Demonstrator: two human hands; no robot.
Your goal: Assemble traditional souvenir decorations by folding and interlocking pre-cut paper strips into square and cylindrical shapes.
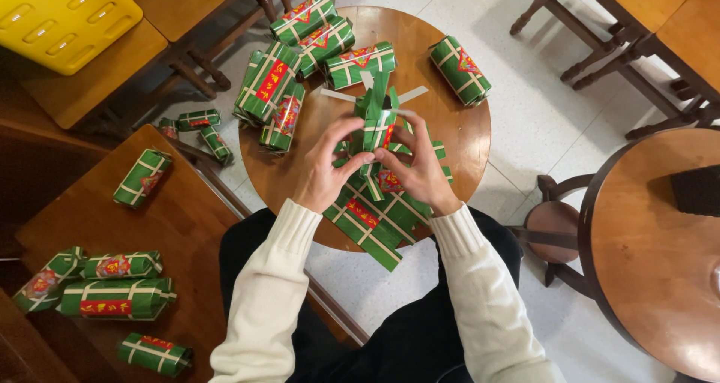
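Head view. Left hand [324, 174] and right hand [418, 171], fingers curled, each pinch a partly folded green paper box [377, 124] held upright above the round wooden stool [442, 132]. Flat green sheets [371, 222] lie beneath; about 6 finished boxes [360, 64] rest behind.

Bright even indoor light, soft shadows, sharp focus, slight edge distortion

Both hands [375, 169] on green paper box [377, 120]
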